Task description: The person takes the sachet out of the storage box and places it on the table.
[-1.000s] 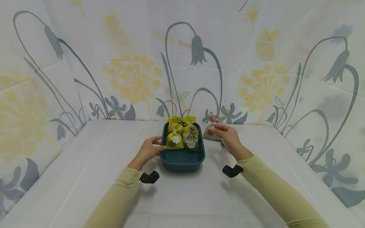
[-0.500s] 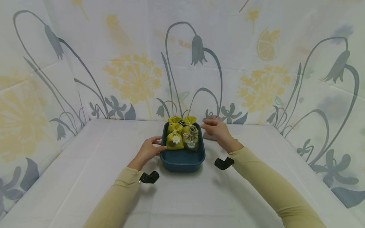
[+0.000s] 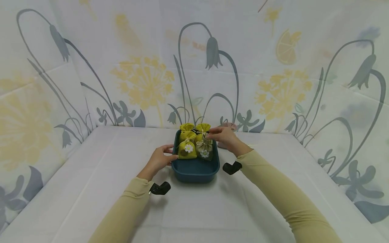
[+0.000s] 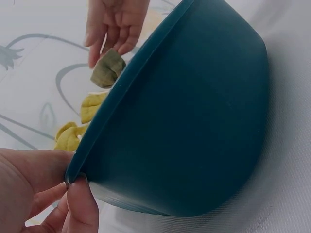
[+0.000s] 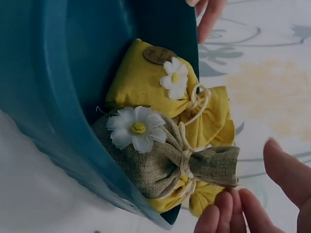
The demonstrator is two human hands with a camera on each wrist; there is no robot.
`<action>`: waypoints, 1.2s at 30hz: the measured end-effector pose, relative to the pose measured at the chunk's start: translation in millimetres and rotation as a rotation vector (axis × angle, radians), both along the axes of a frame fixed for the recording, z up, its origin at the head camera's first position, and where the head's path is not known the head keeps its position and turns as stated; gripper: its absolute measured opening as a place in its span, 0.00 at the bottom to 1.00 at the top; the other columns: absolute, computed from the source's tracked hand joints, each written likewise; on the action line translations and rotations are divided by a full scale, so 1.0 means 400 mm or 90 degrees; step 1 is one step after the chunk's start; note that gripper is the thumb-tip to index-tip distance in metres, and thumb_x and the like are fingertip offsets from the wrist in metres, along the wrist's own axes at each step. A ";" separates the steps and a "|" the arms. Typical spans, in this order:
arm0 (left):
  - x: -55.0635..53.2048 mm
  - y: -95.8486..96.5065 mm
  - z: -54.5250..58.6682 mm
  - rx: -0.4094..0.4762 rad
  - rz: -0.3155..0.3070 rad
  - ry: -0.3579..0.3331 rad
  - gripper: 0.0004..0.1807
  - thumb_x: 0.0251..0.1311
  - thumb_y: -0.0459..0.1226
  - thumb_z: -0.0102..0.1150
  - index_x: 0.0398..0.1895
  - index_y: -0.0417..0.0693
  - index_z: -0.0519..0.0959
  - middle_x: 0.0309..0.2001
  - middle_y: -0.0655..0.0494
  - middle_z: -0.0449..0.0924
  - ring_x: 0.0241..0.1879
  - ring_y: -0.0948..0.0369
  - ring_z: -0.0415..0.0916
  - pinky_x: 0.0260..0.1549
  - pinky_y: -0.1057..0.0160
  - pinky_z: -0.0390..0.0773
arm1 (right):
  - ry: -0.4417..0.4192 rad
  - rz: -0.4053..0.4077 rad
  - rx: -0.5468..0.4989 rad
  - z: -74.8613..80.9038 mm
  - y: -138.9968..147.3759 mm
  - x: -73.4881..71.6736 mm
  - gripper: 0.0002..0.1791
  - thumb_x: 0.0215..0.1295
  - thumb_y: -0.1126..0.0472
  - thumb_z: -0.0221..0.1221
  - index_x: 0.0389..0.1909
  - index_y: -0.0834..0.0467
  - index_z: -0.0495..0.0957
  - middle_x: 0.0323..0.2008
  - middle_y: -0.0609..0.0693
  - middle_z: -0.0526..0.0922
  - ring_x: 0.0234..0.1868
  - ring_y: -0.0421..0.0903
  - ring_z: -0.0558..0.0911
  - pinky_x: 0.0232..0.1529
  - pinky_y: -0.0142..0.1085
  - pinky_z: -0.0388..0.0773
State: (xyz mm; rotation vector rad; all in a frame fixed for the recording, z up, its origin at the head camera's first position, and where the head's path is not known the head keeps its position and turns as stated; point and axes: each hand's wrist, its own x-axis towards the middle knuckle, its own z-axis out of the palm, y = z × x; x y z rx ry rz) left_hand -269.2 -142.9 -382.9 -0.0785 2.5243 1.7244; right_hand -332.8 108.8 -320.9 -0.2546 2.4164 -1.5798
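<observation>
A dark blue tray [image 3: 194, 173] stands mid-table with several small sachets in it. A yellow sachet [image 3: 186, 150] with a white daisy sits front left, and an olive burlap sachet [image 3: 204, 148] with a daisy front right. My left hand [image 3: 169, 155] grips the tray's left rim [image 4: 80, 160], thumb on top. My right hand [image 3: 213, 133] hovers over the olive sachet's tied top [image 5: 214, 165]. Its fingers [image 5: 228, 211] and thumb are spread around the top without pinching it. A pink sachet [image 3: 229, 126] stands just behind the right hand, outside the tray.
Two more yellow sachets [image 3: 186, 128] fill the tray's back row. The table is covered in white cloth [image 3: 91, 189]. Floral fabric walls [image 3: 146, 81] close it in at the back and both sides. The tray's front half holds nothing.
My right hand has left the pink sachet and moved left over the tray to the olive sachet's top. The left hand has stayed on the tray's rim.
</observation>
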 end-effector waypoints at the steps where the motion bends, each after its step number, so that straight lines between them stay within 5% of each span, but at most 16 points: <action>1: 0.000 0.000 0.000 -0.001 0.001 0.001 0.31 0.57 0.34 0.63 0.65 0.45 0.66 0.54 0.40 0.70 0.35 0.53 0.80 0.31 0.62 0.81 | 0.001 0.011 0.016 -0.001 0.000 -0.002 0.29 0.60 0.63 0.62 0.62 0.66 0.67 0.59 0.62 0.70 0.62 0.55 0.66 0.62 0.47 0.61; 10: -0.003 -0.003 -0.005 0.020 -0.011 0.010 0.31 0.57 0.32 0.62 0.66 0.43 0.65 0.54 0.38 0.69 0.35 0.55 0.80 0.32 0.61 0.81 | 0.019 0.064 0.091 -0.018 -0.001 -0.013 0.34 0.54 0.66 0.66 0.63 0.61 0.67 0.60 0.62 0.68 0.62 0.56 0.65 0.61 0.49 0.62; 22: 0.002 -0.002 -0.006 0.010 -0.008 0.009 0.31 0.57 0.33 0.62 0.65 0.44 0.66 0.54 0.40 0.70 0.34 0.57 0.80 0.32 0.62 0.81 | 0.004 0.008 0.071 -0.027 -0.005 -0.021 0.20 0.62 0.67 0.59 0.56 0.60 0.76 0.57 0.60 0.71 0.54 0.55 0.74 0.57 0.48 0.69; 36: 0.003 -0.005 -0.003 0.013 -0.008 0.010 0.31 0.57 0.33 0.62 0.65 0.45 0.66 0.54 0.40 0.70 0.33 0.57 0.79 0.32 0.62 0.81 | 0.035 -0.019 0.036 -0.006 -0.005 0.002 0.17 0.66 0.66 0.54 0.55 0.66 0.74 0.52 0.63 0.75 0.52 0.57 0.75 0.56 0.47 0.69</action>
